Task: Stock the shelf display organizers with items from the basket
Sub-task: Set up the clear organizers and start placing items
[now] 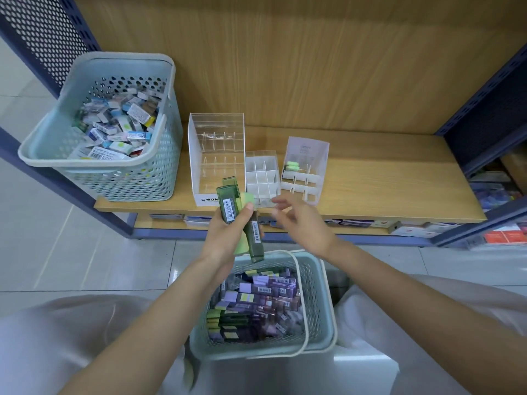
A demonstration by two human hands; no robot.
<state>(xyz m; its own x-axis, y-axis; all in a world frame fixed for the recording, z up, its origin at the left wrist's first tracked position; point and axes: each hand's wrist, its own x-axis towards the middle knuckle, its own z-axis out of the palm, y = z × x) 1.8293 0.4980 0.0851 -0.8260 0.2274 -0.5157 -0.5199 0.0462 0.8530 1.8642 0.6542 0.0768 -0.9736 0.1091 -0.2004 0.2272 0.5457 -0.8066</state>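
Checker: Baskets first, where did they sit?

Stocker: One pale blue perforated basket point(315, 306) stood on the floor between the person's knees. It was heaped with slim purple and dark green packs point(256, 297) bearing barcode stickers. A second basket point(128, 181) of the same kind sat at the left end of the wooden shelf point(385, 181), full of small mixed packets point(114, 129).

Checker: And the organizers?

Stocker: Three stood in a row on that shelf, to the right of the second basket. The tall clear organizer point(216, 155) showed the letters MON on its front label. Just beside it on the right was a low white grid organizer point(262, 178). Next to that, a stepped organizer point(305, 166) had light green pieces point(292, 166) in its back left cell.

Checker: The hands?

Stocker: The left hand point(228, 235) gripped a bundle of dark green cases point(227, 205) with light green ones among them, thumb pressed across the front. It held them above the basket on the floor, in front of the tall clear organizer. The right hand point(302, 220) was blurred, fingers spread and loosely bent, holding nothing, just in front of the grid organizer.

Checker: Surroundings?

Stocker: A wood-grain back panel point(285, 67) rose behind the shelf. Dark blue perforated side panels point(42, 32) framed it. A lower shelf point(370, 223) showed flat packets, and the floor point(57, 238) was pale tile.
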